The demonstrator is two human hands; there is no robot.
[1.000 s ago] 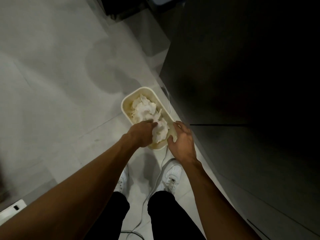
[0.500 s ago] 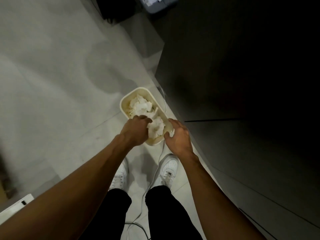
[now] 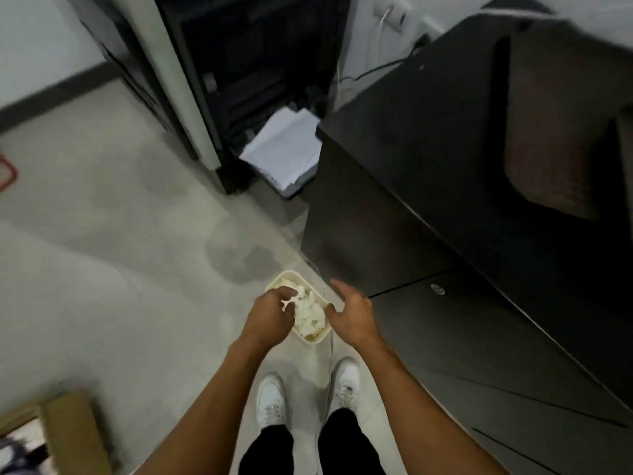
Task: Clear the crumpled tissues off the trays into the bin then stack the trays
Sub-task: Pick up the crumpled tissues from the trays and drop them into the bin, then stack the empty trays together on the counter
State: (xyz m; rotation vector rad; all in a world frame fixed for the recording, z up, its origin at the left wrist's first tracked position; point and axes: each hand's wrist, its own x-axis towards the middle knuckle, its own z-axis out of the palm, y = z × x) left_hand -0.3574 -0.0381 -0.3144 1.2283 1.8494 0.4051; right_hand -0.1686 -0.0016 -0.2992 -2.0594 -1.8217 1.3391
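Note:
A cream bin stands on the floor in front of my feet, filled with crumpled white tissues. My left hand hovers over the bin's left side with fingers curled round a bit of tissue. To the right of the bin, my right hand is raised with fingers spread and relaxed, holding nothing. A dark tray lies on the black counter at the upper right, blurred.
The black counter and its cabinet fronts fill the right side. A dark machine with a stack of white paper stands behind. A white cable runs past the bin. A cardboard box sits at bottom left.
My head has lifted, bringing the counter, tray and machine into view. My right hand came off the bin's rim and opened. My left hand stays over the tissues.

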